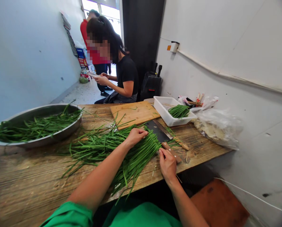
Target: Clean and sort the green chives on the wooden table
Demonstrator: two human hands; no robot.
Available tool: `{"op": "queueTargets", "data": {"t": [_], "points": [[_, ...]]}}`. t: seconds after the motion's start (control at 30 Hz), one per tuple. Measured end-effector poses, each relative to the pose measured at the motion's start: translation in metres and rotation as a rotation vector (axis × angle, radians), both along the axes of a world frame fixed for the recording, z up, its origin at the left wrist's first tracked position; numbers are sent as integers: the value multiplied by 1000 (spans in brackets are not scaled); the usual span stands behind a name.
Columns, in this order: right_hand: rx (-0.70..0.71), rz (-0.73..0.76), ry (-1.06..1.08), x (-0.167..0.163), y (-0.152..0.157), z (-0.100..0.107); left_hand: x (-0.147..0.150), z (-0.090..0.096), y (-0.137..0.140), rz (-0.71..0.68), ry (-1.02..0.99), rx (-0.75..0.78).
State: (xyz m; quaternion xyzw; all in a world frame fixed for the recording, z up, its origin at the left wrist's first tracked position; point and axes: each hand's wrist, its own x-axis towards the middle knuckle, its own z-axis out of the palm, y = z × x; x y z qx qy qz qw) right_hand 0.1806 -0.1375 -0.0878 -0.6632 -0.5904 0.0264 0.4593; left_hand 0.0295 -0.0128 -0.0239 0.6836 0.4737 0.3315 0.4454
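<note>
The left hand (pixel 136 137) hid some long, slender green stalks (pixel 141 157); the bottom edge cut off the green cloth garment (pixel 144 217).

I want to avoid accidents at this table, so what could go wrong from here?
The right hand is close beside the handle of the cleaver, so it might knock it. Some tips of the green stalks reach past the near edge of the table, so they could get dragged off.
</note>
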Motion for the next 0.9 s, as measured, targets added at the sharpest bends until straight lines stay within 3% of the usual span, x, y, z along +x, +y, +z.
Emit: {"op": "queueTargets", "data": {"t": [0.37, 0.9], "points": [[-13, 2, 9, 0, 0, 0, 1, -2, 2, 15, -84, -64], [-27, 4, 18, -1, -1, 1, 2, -2, -1, 19, -27, -59]]}}
